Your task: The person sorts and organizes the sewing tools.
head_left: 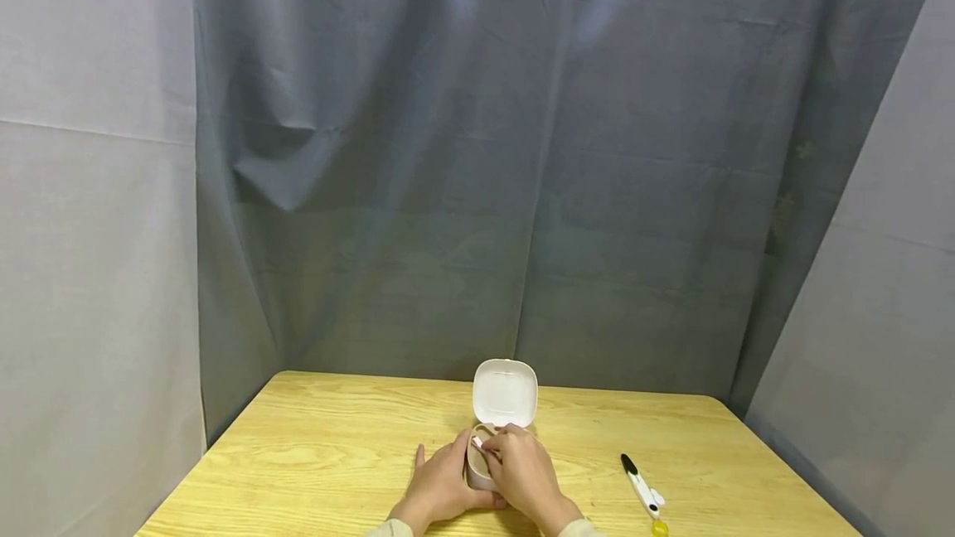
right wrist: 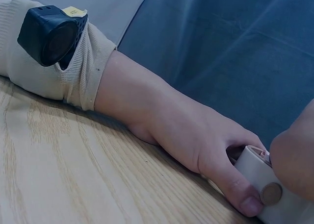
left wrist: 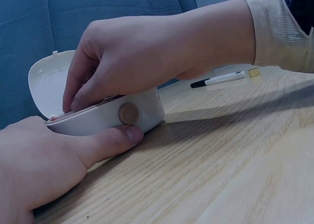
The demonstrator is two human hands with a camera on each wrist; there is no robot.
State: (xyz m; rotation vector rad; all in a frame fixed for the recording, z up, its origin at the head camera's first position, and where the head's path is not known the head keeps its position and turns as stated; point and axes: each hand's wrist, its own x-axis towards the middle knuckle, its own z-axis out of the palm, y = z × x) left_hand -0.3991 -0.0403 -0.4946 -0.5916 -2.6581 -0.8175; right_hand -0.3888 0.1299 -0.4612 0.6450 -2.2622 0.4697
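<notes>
"Two hands at the box [left wrist: 148, 106]: doing what?"
"Left hand [head_left: 442, 489] grips its side; right hand [head_left: 528, 471] pinches a small white piece [head_left: 477, 442] at its opening."
"Going in or out?"
"Can't tell. I'd judge the next move calls for a steady box."
"Contents?"
"Beige insert [head_left: 478, 461], mostly hidden; the raised lid [head_left: 504, 392] stands behind the box."

The wood-grained bench [head_left: 336, 442] carries an open white box [left wrist: 100, 120] near its middle. At the box's three o'clock lies a black-and-white tool [head_left: 642, 491], a yellow piece [head_left: 660, 528] at its near end.
</notes>
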